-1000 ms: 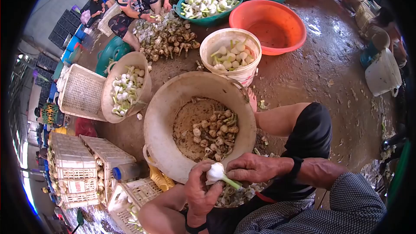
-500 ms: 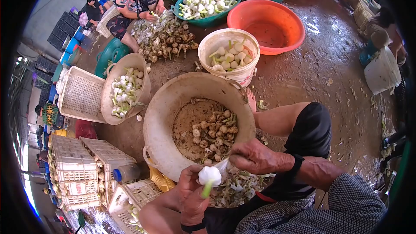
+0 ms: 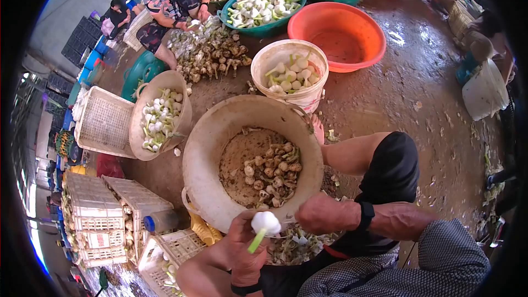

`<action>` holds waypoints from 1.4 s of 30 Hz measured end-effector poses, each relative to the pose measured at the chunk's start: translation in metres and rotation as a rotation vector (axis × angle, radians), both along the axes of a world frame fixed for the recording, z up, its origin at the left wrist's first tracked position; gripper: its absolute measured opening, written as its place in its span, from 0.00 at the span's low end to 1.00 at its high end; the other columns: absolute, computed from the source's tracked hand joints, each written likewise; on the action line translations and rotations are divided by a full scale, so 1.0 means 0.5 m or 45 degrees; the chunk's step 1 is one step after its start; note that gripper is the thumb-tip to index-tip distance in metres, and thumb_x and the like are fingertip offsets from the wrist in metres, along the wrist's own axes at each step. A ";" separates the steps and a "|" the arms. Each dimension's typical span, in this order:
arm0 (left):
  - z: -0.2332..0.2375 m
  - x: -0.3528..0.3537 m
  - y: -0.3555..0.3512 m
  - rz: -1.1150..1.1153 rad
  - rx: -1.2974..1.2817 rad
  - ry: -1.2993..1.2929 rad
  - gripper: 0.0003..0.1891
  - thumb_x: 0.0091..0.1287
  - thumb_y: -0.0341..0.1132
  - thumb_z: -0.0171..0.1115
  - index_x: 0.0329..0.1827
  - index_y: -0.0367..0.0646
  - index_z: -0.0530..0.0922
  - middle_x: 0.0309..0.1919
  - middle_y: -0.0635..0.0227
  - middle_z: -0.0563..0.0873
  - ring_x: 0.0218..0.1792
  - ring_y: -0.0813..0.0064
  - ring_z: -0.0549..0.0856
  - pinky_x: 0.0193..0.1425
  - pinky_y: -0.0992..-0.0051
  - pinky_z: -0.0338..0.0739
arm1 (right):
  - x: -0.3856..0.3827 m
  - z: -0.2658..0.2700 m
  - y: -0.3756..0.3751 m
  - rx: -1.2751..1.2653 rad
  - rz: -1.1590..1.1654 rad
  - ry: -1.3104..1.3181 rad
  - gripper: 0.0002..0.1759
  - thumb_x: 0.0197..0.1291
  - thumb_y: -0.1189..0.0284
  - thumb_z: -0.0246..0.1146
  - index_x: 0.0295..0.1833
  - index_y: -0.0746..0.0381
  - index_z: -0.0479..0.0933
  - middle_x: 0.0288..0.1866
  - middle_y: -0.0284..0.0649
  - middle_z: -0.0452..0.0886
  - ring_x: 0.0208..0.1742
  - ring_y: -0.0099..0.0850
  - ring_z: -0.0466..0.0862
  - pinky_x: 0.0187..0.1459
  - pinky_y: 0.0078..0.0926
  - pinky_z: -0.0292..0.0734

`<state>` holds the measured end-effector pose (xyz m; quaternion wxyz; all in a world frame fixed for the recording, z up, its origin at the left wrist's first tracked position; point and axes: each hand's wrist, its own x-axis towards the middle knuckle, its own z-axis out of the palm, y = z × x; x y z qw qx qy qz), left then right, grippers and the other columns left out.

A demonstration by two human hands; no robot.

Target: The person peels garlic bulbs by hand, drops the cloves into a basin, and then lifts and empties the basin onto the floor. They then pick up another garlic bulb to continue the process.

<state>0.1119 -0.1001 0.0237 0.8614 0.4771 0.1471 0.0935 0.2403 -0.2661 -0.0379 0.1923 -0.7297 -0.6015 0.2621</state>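
My left hand is closed around a white garlic bulb, its green stem pointing down toward me. To the right of the bulb, my right hand is closed in a fist, apart from it; whatever its fingers hold is hidden. In front of both hands is a large beige tub with a dirty bottom. Unpeeled garlic bulbs with brownish skins lie in it on the right. Under my hands, garlic peelings lie in a pile between my legs.
Beyond the tub stand a white bucket with peeled garlic and an orange basin. A tilted tub of garlic and plastic crates are at left. A co-worker sits by a garlic heap.
My right hand has moved slightly right, away from the bulb; the pale skin stretched between them no longer shows. The bulb in my left hand has tilted, its stem swinging left.
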 end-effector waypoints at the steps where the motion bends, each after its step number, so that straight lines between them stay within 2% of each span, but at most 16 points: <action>1: 0.006 0.003 0.000 0.062 0.054 -0.009 0.30 0.56 0.23 0.71 0.63 0.37 0.70 0.52 0.57 0.81 0.50 0.59 0.84 0.49 0.64 0.83 | -0.007 -0.002 -0.009 0.000 -0.003 -0.002 0.14 0.54 0.66 0.63 0.30 0.68 0.75 0.24 0.52 0.78 0.30 0.53 0.83 0.32 0.47 0.77; 3: 0.007 0.005 0.010 0.142 0.114 -0.024 0.32 0.55 0.22 0.71 0.64 0.38 0.69 0.52 0.57 0.81 0.50 0.59 0.84 0.49 0.65 0.83 | -0.013 0.010 -0.014 0.123 0.138 0.257 0.13 0.55 0.67 0.62 0.35 0.68 0.77 0.24 0.51 0.79 0.32 0.53 0.83 0.35 0.48 0.78; 5: -0.004 0.001 0.021 0.098 0.132 0.006 0.33 0.54 0.14 0.65 0.65 0.37 0.67 0.55 0.58 0.79 0.53 0.65 0.82 0.57 0.65 0.81 | -0.003 0.030 -0.002 0.058 0.110 0.259 0.11 0.56 0.69 0.61 0.39 0.67 0.78 0.28 0.51 0.80 0.36 0.53 0.83 0.39 0.48 0.78; 7: 0.002 0.002 0.018 0.113 0.158 0.041 0.33 0.54 0.14 0.64 0.66 0.36 0.67 0.55 0.58 0.79 0.54 0.65 0.82 0.57 0.66 0.81 | 0.011 0.047 0.002 0.396 -0.194 0.567 0.10 0.57 0.72 0.60 0.42 0.67 0.76 0.33 0.53 0.80 0.39 0.53 0.83 0.41 0.47 0.78; 8: 0.003 0.005 0.016 0.124 0.182 0.071 0.33 0.54 0.14 0.64 0.66 0.36 0.66 0.55 0.57 0.79 0.54 0.65 0.81 0.57 0.67 0.81 | 0.015 0.047 0.004 0.487 -0.246 0.549 0.10 0.61 0.72 0.60 0.44 0.67 0.75 0.36 0.53 0.80 0.39 0.53 0.82 0.40 0.45 0.77; 12: 0.000 0.007 0.014 0.124 0.173 0.083 0.33 0.55 0.14 0.63 0.66 0.35 0.65 0.55 0.56 0.79 0.53 0.66 0.82 0.58 0.69 0.80 | 0.017 0.068 0.005 0.516 -0.335 0.552 0.12 0.64 0.70 0.63 0.48 0.64 0.74 0.35 0.49 0.79 0.37 0.49 0.83 0.38 0.41 0.78; 14: -0.004 0.007 0.010 0.147 0.201 0.145 0.31 0.58 0.15 0.62 0.66 0.34 0.65 0.55 0.56 0.79 0.53 0.67 0.82 0.58 0.71 0.79 | 0.009 0.083 0.003 0.603 -0.424 0.772 0.15 0.62 0.68 0.65 0.49 0.66 0.74 0.35 0.50 0.78 0.36 0.52 0.81 0.37 0.44 0.75; 18: -0.009 0.003 -0.001 0.077 0.304 0.234 0.30 0.59 0.16 0.62 0.66 0.34 0.65 0.55 0.56 0.79 0.55 0.68 0.81 0.60 0.71 0.78 | 0.004 0.105 0.007 0.672 -0.352 0.791 0.17 0.59 0.71 0.67 0.51 0.65 0.72 0.37 0.49 0.77 0.36 0.51 0.82 0.37 0.43 0.76; 24: -0.021 0.006 -0.009 0.031 0.538 0.194 0.29 0.59 0.16 0.64 0.64 0.33 0.66 0.55 0.56 0.79 0.57 0.67 0.80 0.62 0.67 0.77 | -0.002 0.083 0.008 0.751 -0.476 0.586 0.18 0.58 0.75 0.66 0.54 0.65 0.72 0.39 0.49 0.79 0.39 0.46 0.84 0.39 0.38 0.78; 29: -0.008 0.010 -0.006 0.048 0.125 0.198 0.25 0.57 0.18 0.68 0.58 0.34 0.70 0.55 0.55 0.79 0.56 0.67 0.80 0.64 0.67 0.75 | 0.004 0.086 0.004 0.716 -0.514 0.902 0.13 0.59 0.77 0.62 0.50 0.65 0.74 0.35 0.49 0.81 0.39 0.46 0.85 0.40 0.37 0.79; 33: -0.028 0.011 -0.004 0.211 0.038 0.073 0.21 0.59 0.21 0.67 0.55 0.34 0.71 0.50 0.58 0.82 0.52 0.67 0.82 0.63 0.66 0.75 | 0.003 0.088 0.001 0.583 -0.515 0.909 0.10 0.59 0.77 0.61 0.46 0.65 0.75 0.33 0.49 0.81 0.37 0.45 0.85 0.39 0.37 0.79; 36: -0.031 0.005 0.004 0.217 -0.036 0.061 0.21 0.58 0.20 0.69 0.54 0.37 0.72 0.53 0.58 0.81 0.53 0.65 0.81 0.65 0.63 0.74 | -0.010 0.072 0.000 0.602 -0.404 0.803 0.09 0.55 0.76 0.63 0.43 0.66 0.76 0.32 0.50 0.81 0.36 0.47 0.84 0.38 0.39 0.79; 38: -0.028 0.003 0.005 0.198 -0.122 0.100 0.22 0.59 0.21 0.69 0.55 0.37 0.72 0.52 0.59 0.81 0.54 0.65 0.81 0.64 0.63 0.75 | -0.018 0.037 0.001 0.518 0.051 0.628 0.09 0.55 0.76 0.63 0.42 0.64 0.76 0.28 0.48 0.78 0.34 0.48 0.83 0.36 0.42 0.77; 39: -0.027 0.004 0.007 0.196 -0.121 0.101 0.22 0.59 0.21 0.69 0.55 0.37 0.72 0.52 0.59 0.81 0.54 0.65 0.81 0.64 0.63 0.75 | -0.023 0.023 -0.001 0.518 0.050 0.628 0.09 0.55 0.76 0.63 0.42 0.64 0.76 0.28 0.48 0.78 0.34 0.48 0.83 0.36 0.42 0.77; 41: -0.024 0.007 0.013 0.221 -0.161 0.053 0.19 0.62 0.23 0.65 0.55 0.36 0.72 0.50 0.57 0.82 0.49 0.63 0.83 0.52 0.62 0.80 | -0.028 0.018 0.000 0.125 0.311 0.399 0.10 0.52 0.73 0.62 0.37 0.68 0.74 0.32 0.52 0.80 0.36 0.52 0.83 0.37 0.44 0.78; 42: -0.021 0.005 0.015 0.226 -0.159 0.055 0.19 0.62 0.23 0.65 0.55 0.36 0.72 0.50 0.57 0.82 0.49 0.63 0.83 0.52 0.62 0.80 | -0.026 0.032 -0.002 -0.042 0.241 0.293 0.11 0.57 0.70 0.61 0.38 0.68 0.74 0.34 0.53 0.80 0.38 0.51 0.83 0.38 0.44 0.78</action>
